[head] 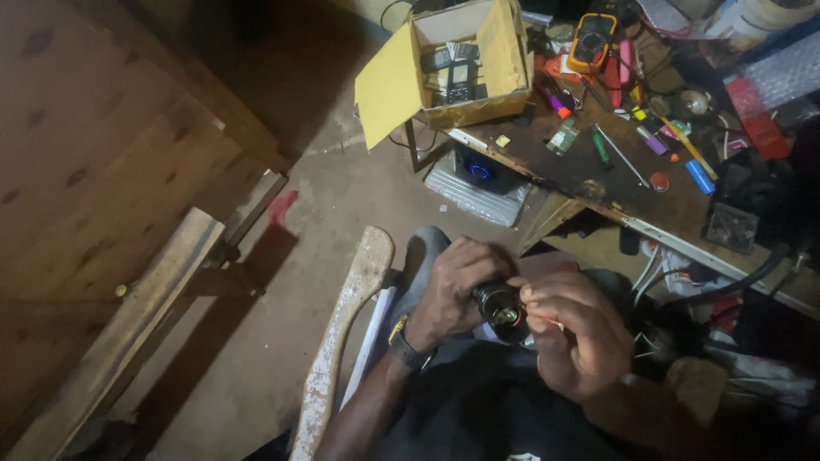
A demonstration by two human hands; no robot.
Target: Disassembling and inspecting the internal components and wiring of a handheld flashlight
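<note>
Lower centre of frame: left hand (451, 290) closed around black cylindrical part (498, 304). Right hand (571, 331) curled, fingertips (523, 294) pinching at its brass-coloured end. Upper right: cluttered workbench (598, 183), open cardboard box (465, 60), yellow multimeter (592, 39).

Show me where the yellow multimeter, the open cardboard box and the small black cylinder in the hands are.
yellow multimeter (593, 39): head view, on its dial face.
open cardboard box (502, 43): head view, on its right inner wall.
small black cylinder (495, 300): head view, on its dark body between both hands.
</note>
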